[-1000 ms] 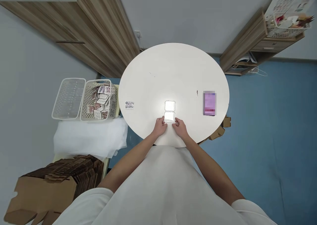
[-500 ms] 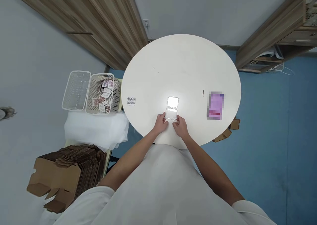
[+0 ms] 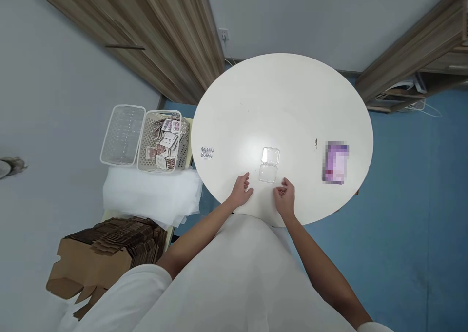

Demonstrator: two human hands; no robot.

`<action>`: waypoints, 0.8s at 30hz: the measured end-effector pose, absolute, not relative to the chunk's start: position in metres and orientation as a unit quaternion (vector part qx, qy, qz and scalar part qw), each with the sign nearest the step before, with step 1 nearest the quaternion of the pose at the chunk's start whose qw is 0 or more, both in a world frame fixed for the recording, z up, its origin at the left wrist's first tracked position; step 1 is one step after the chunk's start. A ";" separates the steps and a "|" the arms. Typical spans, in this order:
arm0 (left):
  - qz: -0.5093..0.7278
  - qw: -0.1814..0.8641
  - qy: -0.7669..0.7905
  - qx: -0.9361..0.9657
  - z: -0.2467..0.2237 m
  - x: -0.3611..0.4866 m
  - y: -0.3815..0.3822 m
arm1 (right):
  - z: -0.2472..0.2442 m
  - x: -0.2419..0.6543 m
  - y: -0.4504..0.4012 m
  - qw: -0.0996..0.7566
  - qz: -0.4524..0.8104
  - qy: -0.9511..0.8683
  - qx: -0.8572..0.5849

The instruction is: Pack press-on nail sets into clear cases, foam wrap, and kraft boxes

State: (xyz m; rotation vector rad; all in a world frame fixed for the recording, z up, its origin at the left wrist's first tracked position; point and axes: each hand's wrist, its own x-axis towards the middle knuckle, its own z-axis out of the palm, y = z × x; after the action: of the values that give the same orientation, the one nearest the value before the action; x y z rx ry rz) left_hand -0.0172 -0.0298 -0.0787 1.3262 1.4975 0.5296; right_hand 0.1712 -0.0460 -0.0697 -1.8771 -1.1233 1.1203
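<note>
On the white oval table (image 3: 288, 98) lies a small clear plastic case (image 3: 268, 173), its lid folded back away from me. My left hand (image 3: 241, 189) rests over the table to the left of the case, fingers apart and holding nothing. To the right of the case is my right hand (image 3: 285, 194), with its fingers loosely curled but apart and nothing visible in them. Neither hand touches the case. A small sheet of shiny purplish pieces (image 3: 206, 152) lies near the table's left edge. Toward the right edge sits a blurred purple packet (image 3: 336, 163).
Left of the table, a white basket (image 3: 145, 142) holds printed cards, beside another white basket (image 3: 122, 136). Nearer me are white sheets (image 3: 149, 193) and stacked flat cardboard boxes (image 3: 98, 263). A wooden cabinet stands behind at the left, shelving at the right.
Both hands have let go of the clear case and moved apart from it, one to each side. The whole view has shifted slightly, so the table appears further right.
</note>
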 end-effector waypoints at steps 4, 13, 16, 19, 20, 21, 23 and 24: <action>0.213 0.438 0.645 0.589 -0.071 -0.090 -0.035 | -0.063 0.149 -0.073 0.346 0.342 -0.473 -0.734; 0.138 0.335 0.684 0.633 -0.057 -0.223 0.032 | -0.063 0.023 -0.008 0.202 0.395 -0.654 -0.613; 0.093 0.350 0.662 0.656 -0.056 -0.228 0.063 | -0.065 -0.017 0.036 0.151 0.385 -0.689 -0.595; 0.058 0.360 0.651 0.665 -0.060 -0.226 0.082 | -0.071 -0.044 0.066 0.112 0.366 -0.697 -0.607; 0.050 0.360 0.649 0.668 -0.062 -0.225 0.085 | -0.073 -0.051 0.072 0.100 0.357 -0.694 -0.617; 0.046 0.360 0.647 0.670 -0.064 -0.225 0.087 | -0.075 -0.055 0.077 0.087 0.348 -0.689 -0.629; 0.051 0.362 0.646 0.670 -0.069 -0.225 0.088 | -0.079 -0.061 0.082 0.068 0.332 -0.675 -0.655; 0.061 0.365 0.646 0.668 -0.072 -0.225 0.087 | -0.080 -0.062 0.082 0.064 0.328 -0.668 -0.665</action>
State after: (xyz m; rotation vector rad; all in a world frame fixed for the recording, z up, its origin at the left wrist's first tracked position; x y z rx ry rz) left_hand -0.2245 0.0874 -0.0717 1.7175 1.6618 0.1567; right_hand -0.0622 0.0824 -0.0799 -2.0075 -2.0185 0.9908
